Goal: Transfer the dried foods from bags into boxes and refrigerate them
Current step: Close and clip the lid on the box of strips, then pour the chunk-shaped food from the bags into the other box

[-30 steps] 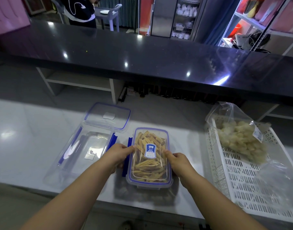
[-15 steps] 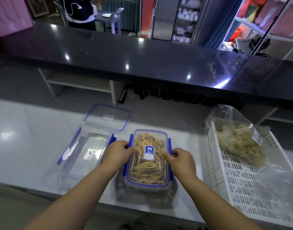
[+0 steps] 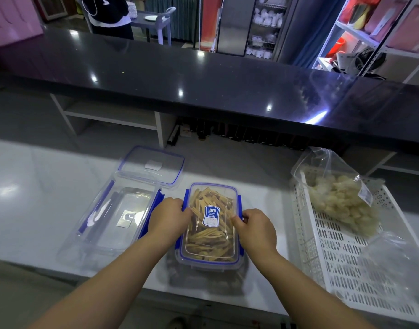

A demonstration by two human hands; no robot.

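A clear lidded box (image 3: 211,243) with blue clips, filled with yellow dried strips, stands on the white counter near its front edge. My left hand (image 3: 168,216) grips its left side with the thumb on the lid. My right hand (image 3: 256,225) grips its right side clip, thumb on the lid. To the left lies an empty clear box (image 3: 113,214) with its lid (image 3: 152,165) resting behind it. A plastic bag of pale dried pieces (image 3: 339,200) lies in the white basket (image 3: 360,264) at the right.
A crumpled empty clear bag (image 3: 398,264) lies in the basket's near part. A black raised bar top (image 3: 203,81) runs across behind the counter, with open shelves under it. A person stands far behind it at the top left.
Both side clips of the filled box have gone from spread out to folded against it. My hands have closed in on the box sides, fingers curling round the clips.
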